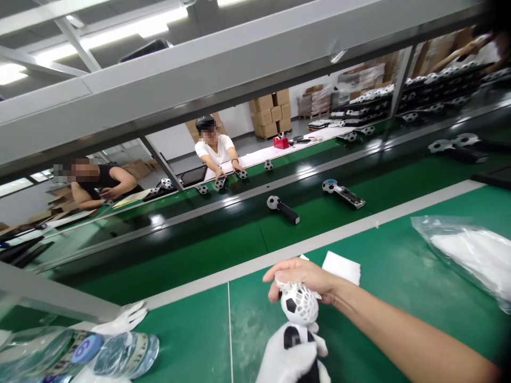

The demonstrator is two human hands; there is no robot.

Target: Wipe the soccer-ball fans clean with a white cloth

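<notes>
Two co-workers [213,149], two white gloves [124,317], one plastic bag [467,258], one water bottle [43,351], one white sheet [341,267]

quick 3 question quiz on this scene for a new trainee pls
1. Which hand wears a white glove?
2. True or false: the black-handled football item lying on the green belt is wrapped in white mesh.
3. What covers the football-patterned head held by the right hand, above the black handle?

Key:
1. The left hand
2. False
3. White mesh
</notes>
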